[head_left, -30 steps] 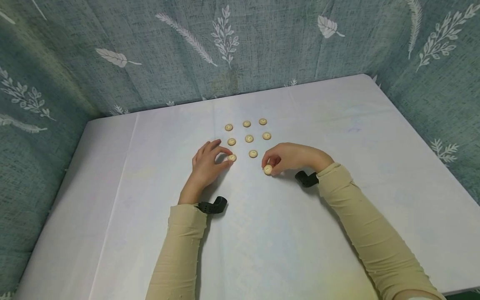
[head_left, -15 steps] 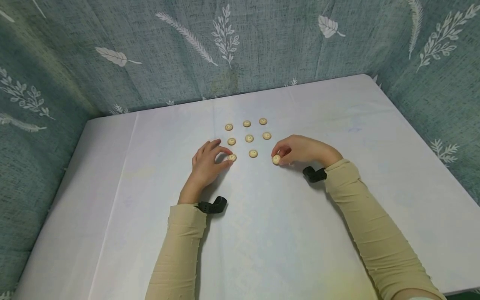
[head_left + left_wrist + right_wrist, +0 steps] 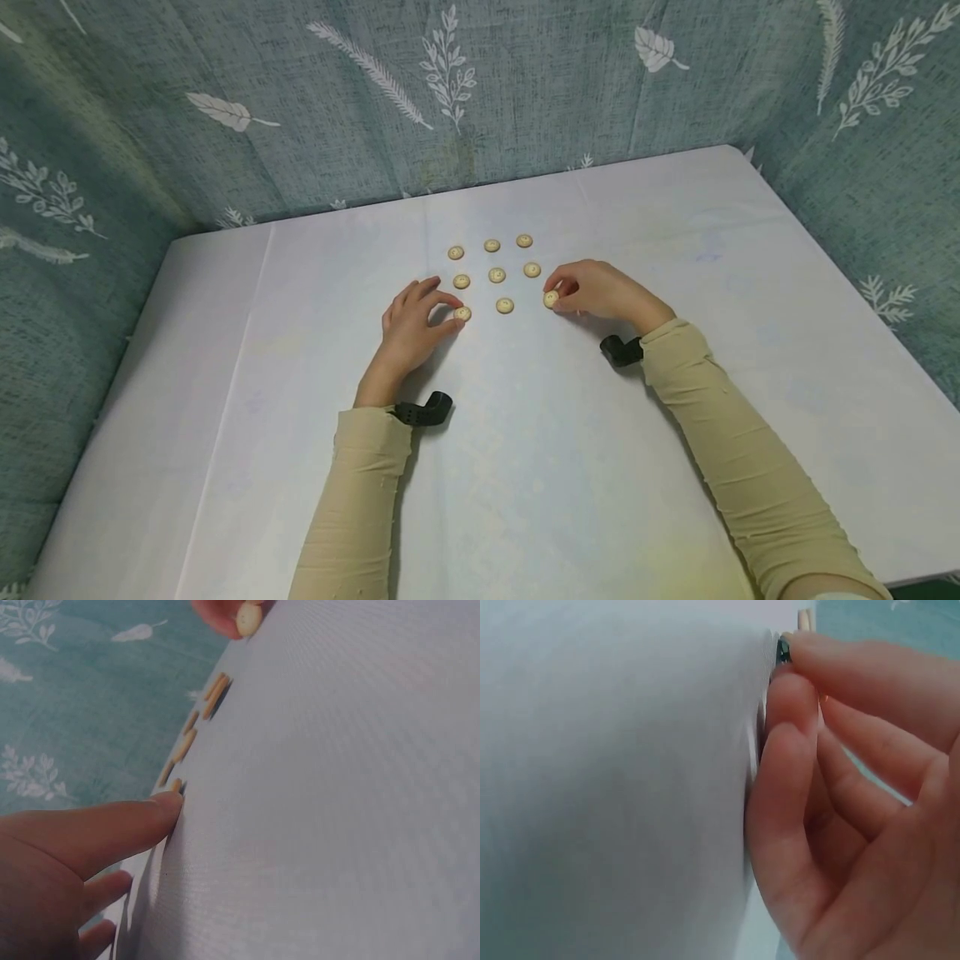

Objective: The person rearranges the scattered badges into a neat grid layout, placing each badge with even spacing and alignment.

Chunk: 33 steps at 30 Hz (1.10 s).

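Note:
In the head view my left hand [image 3: 412, 327] pinches a round, tan, biscuit-like disc [image 3: 462, 314] between thumb and index finger, low over the white tabletop. My right hand [image 3: 600, 290] holds another such disc [image 3: 551, 299] at its fingertips, tilted so that its dotted face shows. Between the hands lies a loose disc [image 3: 505, 306]. Behind it are two rows of matching discs, the middle one [image 3: 497, 275] included. From the left wrist, the thumb [image 3: 142, 825] hides most of the left disc. In the right wrist view, curled fingers [image 3: 787, 765] cover most of the held disc.
The white-covered table [image 3: 480, 467] runs back to a green leaf-print curtain [image 3: 540, 92], which also hangs at both sides. Black wrist cameras [image 3: 424, 409] sit low beside each forearm.
The right hand has moved right and then away from me with its disc, bringing it level with the front row. The left hand stays at its disc.

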Motion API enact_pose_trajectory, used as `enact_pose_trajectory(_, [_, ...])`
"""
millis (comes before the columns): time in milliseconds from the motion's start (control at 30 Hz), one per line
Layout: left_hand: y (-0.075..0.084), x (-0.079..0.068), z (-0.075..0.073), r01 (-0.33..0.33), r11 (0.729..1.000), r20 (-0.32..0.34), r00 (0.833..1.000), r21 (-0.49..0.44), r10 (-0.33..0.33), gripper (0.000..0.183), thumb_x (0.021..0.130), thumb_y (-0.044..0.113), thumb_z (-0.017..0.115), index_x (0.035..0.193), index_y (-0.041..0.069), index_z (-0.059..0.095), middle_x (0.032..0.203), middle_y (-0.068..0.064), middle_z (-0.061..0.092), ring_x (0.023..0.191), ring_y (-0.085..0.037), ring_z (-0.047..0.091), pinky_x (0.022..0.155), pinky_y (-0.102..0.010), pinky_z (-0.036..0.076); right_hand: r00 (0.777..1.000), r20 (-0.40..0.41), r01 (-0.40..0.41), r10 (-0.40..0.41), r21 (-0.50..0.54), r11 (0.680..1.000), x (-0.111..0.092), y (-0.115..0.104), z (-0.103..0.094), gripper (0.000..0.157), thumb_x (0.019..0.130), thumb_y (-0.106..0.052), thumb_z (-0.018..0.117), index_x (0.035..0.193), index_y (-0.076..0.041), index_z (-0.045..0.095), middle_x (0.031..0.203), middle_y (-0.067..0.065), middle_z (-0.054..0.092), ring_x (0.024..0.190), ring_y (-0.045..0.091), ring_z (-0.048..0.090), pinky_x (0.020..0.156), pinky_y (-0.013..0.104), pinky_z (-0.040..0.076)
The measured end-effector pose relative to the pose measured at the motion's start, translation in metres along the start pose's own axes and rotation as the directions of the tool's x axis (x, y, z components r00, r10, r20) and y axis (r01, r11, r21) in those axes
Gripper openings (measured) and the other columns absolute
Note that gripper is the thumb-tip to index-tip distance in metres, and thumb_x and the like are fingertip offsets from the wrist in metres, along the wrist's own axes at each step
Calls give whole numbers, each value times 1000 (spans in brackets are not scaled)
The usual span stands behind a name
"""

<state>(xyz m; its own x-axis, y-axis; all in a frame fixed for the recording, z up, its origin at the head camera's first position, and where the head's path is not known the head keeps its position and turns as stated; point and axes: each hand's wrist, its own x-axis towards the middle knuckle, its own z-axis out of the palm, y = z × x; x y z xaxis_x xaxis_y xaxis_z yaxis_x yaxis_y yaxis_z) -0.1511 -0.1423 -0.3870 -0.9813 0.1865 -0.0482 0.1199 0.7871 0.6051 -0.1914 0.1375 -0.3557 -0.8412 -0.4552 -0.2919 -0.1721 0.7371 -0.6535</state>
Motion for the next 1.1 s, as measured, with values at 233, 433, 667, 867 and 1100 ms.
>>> enact_pose_trajectory(233, [-1, -1, -1, 4, 1000, -4, 1000, 3, -4, 20, 83, 34, 60, 101, 24, 61, 143, -1, 27, 133, -24, 8, 100, -51, 4, 1000, -24, -14, 13, -24, 1000, 3, -4, 4, 23, 82, -17, 64, 104, -12, 59, 84, 4, 58, 63, 17, 53, 62, 31, 41])
enact_pose_trajectory(433, [-2, -1, -1, 3, 1000, -4, 1000, -2, -3, 21, 83, 34, 60, 101, 24, 61, 143, -1, 27, 133, -25, 8, 100, -51, 4, 999, -46, -14, 12, -37, 999, 3, -10, 8, 22, 82, -17, 64, 102, -11, 60, 82, 4, 56, 66, 17, 52, 62, 31, 40])
enact_pose_trajectory(667, [-1, -1, -2, -8, 1000, 2, 1000, 3, 8, 20, 83, 33, 61, 101, 24, 60, 143, -1, 27, 133, -25, 8, 101, -51, 4, 998, -65, -11, 7, -54, 998, 4, -11, 10, 20, 81, -15, 63, 101, -12, 60, 81, 4, 56, 70, 18, 49, 63, 31, 39])
enact_pose_trajectory(867, [0, 0, -1, -12, 1000, 4, 1000, 7, 12, 20, 82, 33, 61, 101, 24, 60, 143, -2, 27, 133, -25, 8, 101, -50, 4, 997, -70, -18, 13, -66, 998, 5, -11, 10, 21, 81, -15, 62, 102, -11, 59, 81, 4, 55, 73, 19, 47, 64, 31, 37])
enact_pose_trajectory(1100, [0, -1, -2, -4, 1000, 4, 1000, 11, 4, 21, 82, 33, 61, 101, 24, 61, 143, -2, 27, 133, -25, 8, 101, -51, 4, 998, -66, -4, 0, -72, 997, 6, -12, 10, 21, 82, -14, 61, 102, -11, 58, 81, 5, 54, 74, 20, 47, 65, 31, 36])
